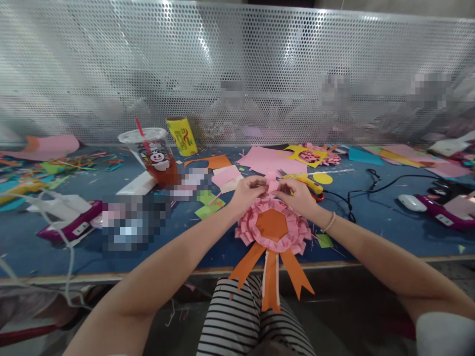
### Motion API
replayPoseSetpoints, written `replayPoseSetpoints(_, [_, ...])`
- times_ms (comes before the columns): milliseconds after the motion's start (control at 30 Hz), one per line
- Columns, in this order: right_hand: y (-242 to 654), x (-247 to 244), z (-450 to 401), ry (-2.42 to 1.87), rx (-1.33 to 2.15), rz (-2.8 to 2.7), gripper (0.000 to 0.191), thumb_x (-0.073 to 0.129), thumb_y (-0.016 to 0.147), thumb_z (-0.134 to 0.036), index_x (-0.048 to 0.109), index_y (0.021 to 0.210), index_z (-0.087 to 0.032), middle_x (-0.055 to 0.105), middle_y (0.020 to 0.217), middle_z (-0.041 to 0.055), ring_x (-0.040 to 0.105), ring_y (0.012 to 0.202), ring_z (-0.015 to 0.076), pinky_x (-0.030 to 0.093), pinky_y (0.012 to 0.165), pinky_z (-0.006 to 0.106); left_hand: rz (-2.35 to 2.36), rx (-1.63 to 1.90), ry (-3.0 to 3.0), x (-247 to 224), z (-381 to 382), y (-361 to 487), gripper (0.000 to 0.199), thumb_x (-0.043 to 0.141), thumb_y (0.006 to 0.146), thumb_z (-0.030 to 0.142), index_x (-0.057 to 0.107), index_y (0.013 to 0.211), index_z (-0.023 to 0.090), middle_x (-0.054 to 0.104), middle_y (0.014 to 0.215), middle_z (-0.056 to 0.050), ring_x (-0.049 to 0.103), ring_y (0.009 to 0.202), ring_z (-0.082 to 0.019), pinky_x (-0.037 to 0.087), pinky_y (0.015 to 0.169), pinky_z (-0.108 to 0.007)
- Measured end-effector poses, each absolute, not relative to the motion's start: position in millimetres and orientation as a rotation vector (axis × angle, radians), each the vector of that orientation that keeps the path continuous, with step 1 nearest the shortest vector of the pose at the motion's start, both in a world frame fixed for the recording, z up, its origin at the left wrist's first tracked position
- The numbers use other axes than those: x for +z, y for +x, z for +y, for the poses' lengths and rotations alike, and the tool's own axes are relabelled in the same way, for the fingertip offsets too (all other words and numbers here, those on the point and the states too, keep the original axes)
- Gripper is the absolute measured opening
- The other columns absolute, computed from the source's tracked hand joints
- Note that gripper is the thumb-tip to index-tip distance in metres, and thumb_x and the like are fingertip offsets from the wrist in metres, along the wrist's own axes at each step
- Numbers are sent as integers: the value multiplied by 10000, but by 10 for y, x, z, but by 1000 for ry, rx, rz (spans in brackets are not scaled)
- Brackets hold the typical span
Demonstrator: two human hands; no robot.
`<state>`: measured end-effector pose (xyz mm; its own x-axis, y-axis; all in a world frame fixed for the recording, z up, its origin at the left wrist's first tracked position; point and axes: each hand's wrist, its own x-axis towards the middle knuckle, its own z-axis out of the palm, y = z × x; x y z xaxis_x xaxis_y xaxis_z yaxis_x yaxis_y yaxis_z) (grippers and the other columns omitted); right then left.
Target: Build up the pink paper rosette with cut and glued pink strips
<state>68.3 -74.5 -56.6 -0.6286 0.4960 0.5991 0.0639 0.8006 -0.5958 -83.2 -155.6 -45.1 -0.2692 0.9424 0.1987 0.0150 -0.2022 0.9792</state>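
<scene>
A paper rosette (300,228) with pink folded loops, an orange centre and three orange tails lies at the table's front edge, its tails hanging over. Just beyond its top, my left hand (249,194) pinches a small pink paper piece (273,186) from the left. From the right, my right hand (301,199) has its fingers closed on the same piece. Whether the piece is joined to the rosette is hidden. Close behind my right hand lies a yellow-handled tool (314,186), partly covered by it. A large pink sheet (265,159) is beyond both hands.
A drink cup (158,158) with a red straw and a yellow cardboard tube (181,137) stand at left. Purple devices (72,225) lie at both sides, with cords. Paper scraps (208,205) are scattered about. A perforated metal screen (237,59) closes the table's back.
</scene>
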Motion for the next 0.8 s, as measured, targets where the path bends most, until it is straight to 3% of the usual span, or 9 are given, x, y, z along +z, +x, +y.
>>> replayPoseSetpoints(233, [655, -586, -738, -483, 834, -2041, 207, 628, 711, -370, 534, 736, -187, 572, 683, -6, 506, 626, 118, 417, 597, 257, 1335, 1552, 1182, -410, -1601, -763, 165, 602, 623, 210, 635, 759, 122, 621, 604, 9, 572, 505, -84, 492, 559, -227])
replayPoseSetpoints(633, [637, -600, -690, -494, 924, -1926, 317, 692, 642, -357, 450, 774, -200, 495, 673, -42, 453, 575, 90, 385, 531, 232, 1322, 1545, 1267, -441, -1592, -765, 148, 572, 628, 166, 635, 753, 116, 619, 633, 5, 588, 548, -94, 507, 599, -242])
replayPoseSetpoints(800, [628, -629, -638, -461, 999, -1976, 265, 654, 680, -349, 527, 843, -183, 556, 733, -10, 513, 643, 110, 429, 592, 256, 1347, 1508, 1421, -477, -1579, -778, 180, 545, 654, 167, 655, 788, 116, 640, 691, -20, 571, 561, -90, 485, 584, -223])
